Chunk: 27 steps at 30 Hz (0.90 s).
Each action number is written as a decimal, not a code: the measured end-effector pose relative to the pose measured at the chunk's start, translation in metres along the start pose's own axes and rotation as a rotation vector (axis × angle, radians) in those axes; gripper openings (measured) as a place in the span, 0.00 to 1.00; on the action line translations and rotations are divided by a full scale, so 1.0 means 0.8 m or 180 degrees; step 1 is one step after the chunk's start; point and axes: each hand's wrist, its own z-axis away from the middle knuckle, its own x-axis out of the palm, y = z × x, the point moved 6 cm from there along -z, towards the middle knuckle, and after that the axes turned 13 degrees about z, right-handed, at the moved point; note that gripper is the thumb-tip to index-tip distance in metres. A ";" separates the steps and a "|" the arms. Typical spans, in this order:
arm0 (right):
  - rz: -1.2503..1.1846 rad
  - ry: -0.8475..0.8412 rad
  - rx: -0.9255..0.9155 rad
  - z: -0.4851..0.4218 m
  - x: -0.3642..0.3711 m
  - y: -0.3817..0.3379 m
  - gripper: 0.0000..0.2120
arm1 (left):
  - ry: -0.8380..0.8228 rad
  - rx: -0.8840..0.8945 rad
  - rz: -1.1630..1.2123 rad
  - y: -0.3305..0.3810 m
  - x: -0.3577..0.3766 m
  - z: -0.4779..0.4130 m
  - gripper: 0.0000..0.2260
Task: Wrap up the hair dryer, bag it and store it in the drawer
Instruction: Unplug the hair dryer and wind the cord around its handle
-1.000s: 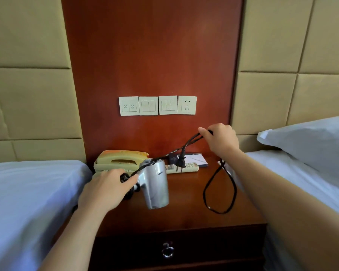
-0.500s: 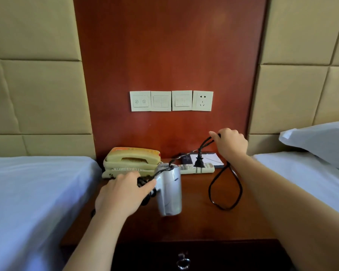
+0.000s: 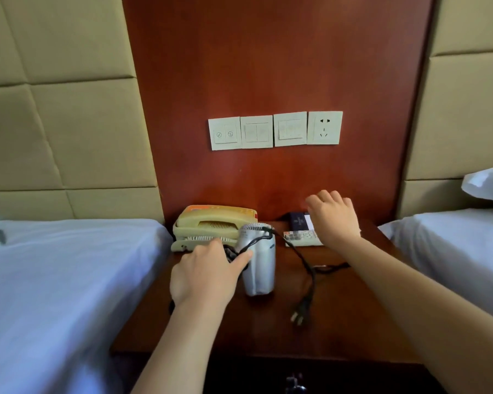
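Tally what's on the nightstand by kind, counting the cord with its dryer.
Hair dryer: 1
Telephone: 1
Remote control: 1
Dark booklet, partly hidden behind the right hand: 1
Total: 4

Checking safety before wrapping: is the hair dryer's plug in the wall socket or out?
Out. The plug lies loose on the nightstand, and the wall socket shows empty holes.
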 end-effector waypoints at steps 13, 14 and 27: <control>-0.4237 -0.2139 0.0973 0.137 -0.088 -0.070 0.12 | -0.0007 -0.0156 0.0003 0.016 0.001 0.017 0.26; -0.4561 -0.2358 0.0987 0.145 -0.092 -0.075 0.12 | -0.0014 -0.0144 0.0006 0.019 0.001 0.019 0.25; -0.5015 -0.1313 0.0800 0.163 -0.100 -0.065 0.12 | -0.0025 0.0047 0.0159 0.055 0.028 0.031 0.20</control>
